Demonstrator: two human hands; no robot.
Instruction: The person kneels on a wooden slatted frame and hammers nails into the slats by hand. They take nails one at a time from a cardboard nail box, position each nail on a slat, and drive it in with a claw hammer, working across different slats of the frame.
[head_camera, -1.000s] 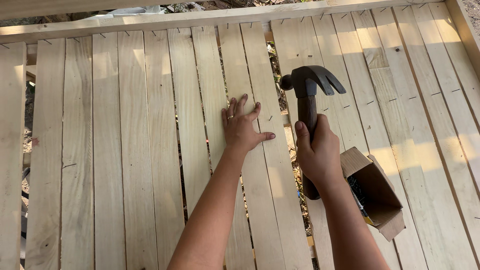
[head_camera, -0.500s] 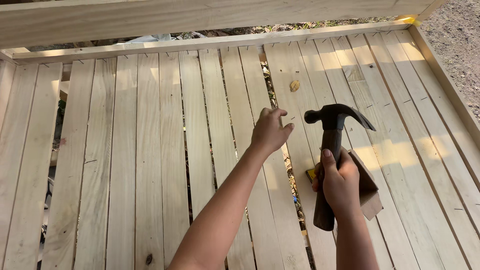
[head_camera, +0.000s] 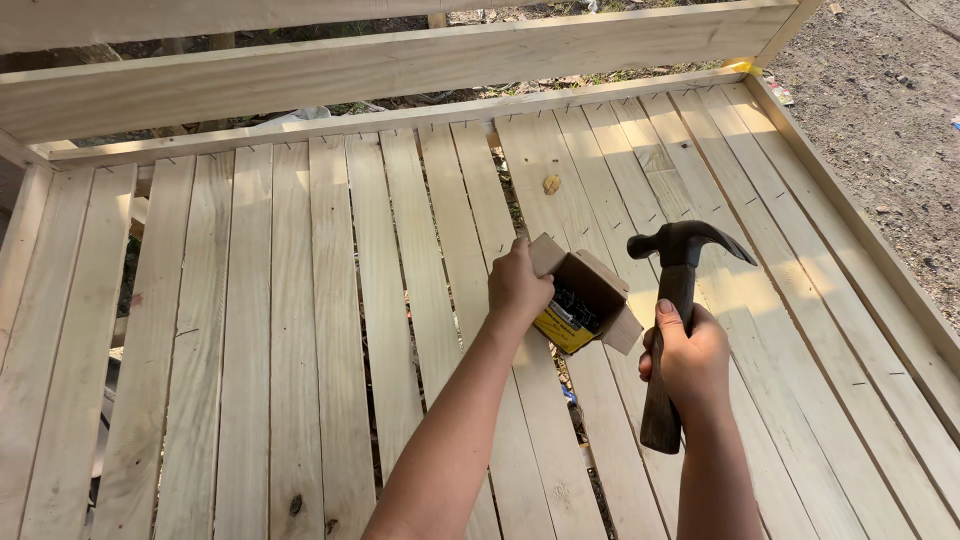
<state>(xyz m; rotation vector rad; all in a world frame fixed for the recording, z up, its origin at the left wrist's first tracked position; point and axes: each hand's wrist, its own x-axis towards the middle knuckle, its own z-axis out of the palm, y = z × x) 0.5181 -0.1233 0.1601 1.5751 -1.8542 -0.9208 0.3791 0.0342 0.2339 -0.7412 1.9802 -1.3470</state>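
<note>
While the right hand (head_camera: 692, 362) was wrapped tight around the handle of a claw hammer (head_camera: 672, 320), head up, the left hand (head_camera: 518, 285) gripped one flap of a small open cardboard box (head_camera: 585, 300). That box lay on the pale wooden slats (head_camera: 280, 330), just left of the hammer.

pale yellow slats (head_camera: 300, 330), black hammer (head_camera: 672, 310), brown-and-yellow cardboard box (head_camera: 580, 300)
</note>
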